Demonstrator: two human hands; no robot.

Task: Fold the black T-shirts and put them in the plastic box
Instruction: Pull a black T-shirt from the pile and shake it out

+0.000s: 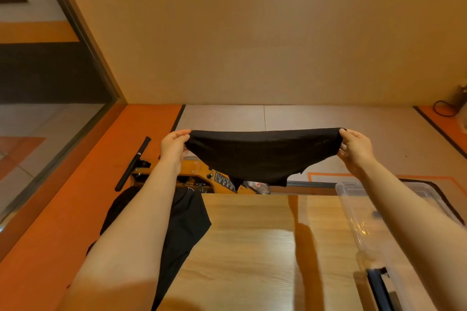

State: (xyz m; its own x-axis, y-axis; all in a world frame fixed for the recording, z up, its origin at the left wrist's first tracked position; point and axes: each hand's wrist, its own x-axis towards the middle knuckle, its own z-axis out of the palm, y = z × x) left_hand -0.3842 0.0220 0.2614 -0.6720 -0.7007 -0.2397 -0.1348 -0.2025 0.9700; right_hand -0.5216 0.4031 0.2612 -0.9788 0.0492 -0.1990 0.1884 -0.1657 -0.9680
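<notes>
While held up over the counter [252, 235], shirt [262, 156] stretched taut between left hand [174, 146] and right hand [356, 149], each grip pinched on a top corner. Long axis left to right, body hanging down (more shirts [187, 222] heaped at left). Box [353, 199] lower right, nearer the right hand.

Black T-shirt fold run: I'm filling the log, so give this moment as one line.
stage: spreading | left hand: pinches black T-shirt | right hand: pinches it | shirt: held up above table | plastic box: on table, right
</notes>
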